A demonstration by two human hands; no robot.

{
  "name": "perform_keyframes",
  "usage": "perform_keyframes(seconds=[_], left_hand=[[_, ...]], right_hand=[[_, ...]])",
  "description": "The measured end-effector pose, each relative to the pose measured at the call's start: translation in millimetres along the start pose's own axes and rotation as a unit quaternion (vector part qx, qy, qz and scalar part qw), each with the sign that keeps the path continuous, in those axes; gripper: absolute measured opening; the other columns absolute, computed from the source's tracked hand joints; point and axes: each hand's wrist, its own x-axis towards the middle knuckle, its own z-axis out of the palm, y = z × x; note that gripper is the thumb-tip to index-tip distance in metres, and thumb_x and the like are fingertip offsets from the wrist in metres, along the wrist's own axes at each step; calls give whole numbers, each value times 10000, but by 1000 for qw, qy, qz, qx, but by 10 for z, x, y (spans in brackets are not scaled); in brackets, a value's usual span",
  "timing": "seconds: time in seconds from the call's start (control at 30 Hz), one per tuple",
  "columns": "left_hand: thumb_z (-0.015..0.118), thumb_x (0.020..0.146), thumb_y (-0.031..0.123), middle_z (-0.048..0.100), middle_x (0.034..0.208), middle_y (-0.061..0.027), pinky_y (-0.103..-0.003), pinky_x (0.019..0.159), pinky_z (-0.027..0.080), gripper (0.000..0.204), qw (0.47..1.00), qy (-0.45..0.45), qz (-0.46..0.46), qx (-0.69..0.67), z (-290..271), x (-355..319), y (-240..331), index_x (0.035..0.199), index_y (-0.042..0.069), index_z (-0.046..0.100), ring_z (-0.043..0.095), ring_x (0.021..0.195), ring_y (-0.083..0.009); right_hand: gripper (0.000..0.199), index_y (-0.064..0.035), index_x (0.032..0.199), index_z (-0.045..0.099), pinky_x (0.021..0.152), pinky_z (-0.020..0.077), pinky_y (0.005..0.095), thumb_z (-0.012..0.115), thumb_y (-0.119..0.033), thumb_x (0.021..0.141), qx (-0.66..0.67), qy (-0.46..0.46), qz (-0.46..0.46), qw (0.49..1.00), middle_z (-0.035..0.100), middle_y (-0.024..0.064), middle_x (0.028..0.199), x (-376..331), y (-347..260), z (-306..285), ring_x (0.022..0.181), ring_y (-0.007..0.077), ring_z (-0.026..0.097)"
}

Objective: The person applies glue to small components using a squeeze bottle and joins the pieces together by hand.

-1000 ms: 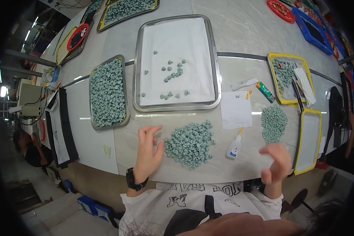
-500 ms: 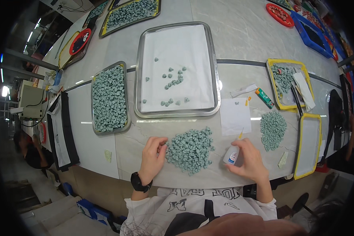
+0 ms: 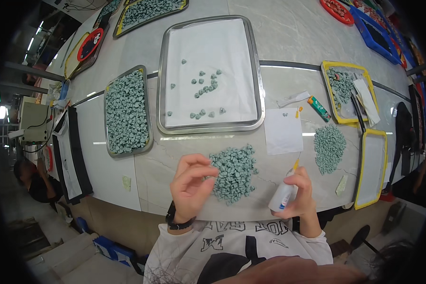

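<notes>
My left hand (image 3: 191, 187), a black watch on its wrist, hovers at the left edge of a pile of small green-grey stone-like pieces (image 3: 234, 175). Its thumb and index finger are brought together; whatever is between them is too small to make out. To the right of the pile, my right hand (image 3: 302, 191) grips a small white glue bottle (image 3: 282, 195), whose thin yellow nozzle points up. Beyond the pile lies a metal tray (image 3: 208, 128) lined with white paper, with several green pieces spread on it.
A full tray of green pieces (image 3: 127, 113) stands at left. At right are a white paper sheet (image 3: 283, 135), a green-orange tube (image 3: 319, 109), a heap of smaller green pieces (image 3: 330, 149) and yellow-rimmed trays (image 3: 356, 201). A person (image 3: 40, 182) sits far left.
My left hand has lifted from the pile's edge and turned, bringing thumb and finger together. My right hand has tipped the glue bottle slightly. The view has shifted a little.
</notes>
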Motion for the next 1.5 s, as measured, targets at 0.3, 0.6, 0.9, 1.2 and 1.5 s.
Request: perform_keyframes(seconds=[0.3, 0.6, 0.9, 1.2, 1.5], left_hand=[[545, 850, -92, 494, 1110, -114, -304, 814, 503, 237, 954, -132, -182, -198, 361, 86, -115, 1077, -60, 603, 568, 932, -170], [562, 869, -19, 516, 1106, -114, -299, 825, 484, 234, 895, -142, -265, -329, 349, 58, -304, 1102, -26, 552, 570, 924, -167], [567, 888, 33, 554, 1130, -114, -304, 826, 495, 262, 880, -116, -314, -336, 322, 11, -329, 1142, -26, 554, 591, 942, -164], [545, 897, -53, 540, 1161, -99, -279, 871, 504, 301, 909, -155, -247, -296, 353, 4, -388, 1198, -62, 544, 568, 1019, -144], [522, 881, -80, 528, 1146, -133, -286, 829, 534, 291, 930, -160, -230, -238, 358, 9, -388, 1171, -75, 545, 614, 952, -179]], right_hand=[[539, -126, 1152, 383, 567, 439, 318, 737, -278, 776, 165, 239, -124, 949, 550, 112, 799, 93, -97, 262, 648, 194, 525], [545, -60, 1141, 468, 631, 516, 382, 501, -554, 912, 204, 162, -38, 965, 640, 135, 829, 247, -43, 385, 743, 296, 634], [714, -16, 973, 594, 662, 561, 405, 356, -684, 889, 159, 140, -36, 977, 692, 122, 738, 231, -61, 354, 899, 396, 676], [552, -2, 910, 609, 670, 561, 386, 408, -514, 961, 179, 120, -15, 976, 685, 108, 744, 262, -62, 323, 898, 364, 683], [478, -1, 898, 617, 662, 560, 387, 437, -439, 963, 192, 114, -7, 975, 680, 109, 758, 248, -55, 343, 902, 350, 681]])
